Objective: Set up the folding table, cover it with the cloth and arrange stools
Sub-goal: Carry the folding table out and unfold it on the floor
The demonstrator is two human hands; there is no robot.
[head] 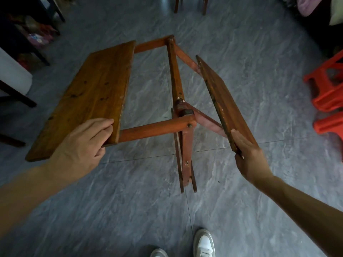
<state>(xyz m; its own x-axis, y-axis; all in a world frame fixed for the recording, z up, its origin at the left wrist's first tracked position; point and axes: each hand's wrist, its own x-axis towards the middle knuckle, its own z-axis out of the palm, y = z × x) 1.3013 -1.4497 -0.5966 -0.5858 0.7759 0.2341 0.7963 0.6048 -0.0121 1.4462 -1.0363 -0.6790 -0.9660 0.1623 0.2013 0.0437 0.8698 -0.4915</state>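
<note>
A wooden folding table stands half unfolded on the floor in front of me. Its left leaf [89, 93] lies nearly flat, and my left hand [83, 145] grips its near inner corner, fingers on top and thumb underneath. Its right leaf [222, 101] is tilted steeply on edge. My right hand [245, 156] holds the near end of that leaf, fingers straight along its face. Between the leaves the reddish frame [157, 127] and crossed legs [185, 160] show. Red plastic stools [328, 89] stand at the right edge. No cloth is visible.
Grey marbled tile floor [130, 210] lies all around. Dark furniture legs [16, 97] and a white object [13, 73] are at the left. Chair legs [191, 4] stand at the top centre, and cluttered fabric at the top right. My white shoes [204, 243] are at the bottom.
</note>
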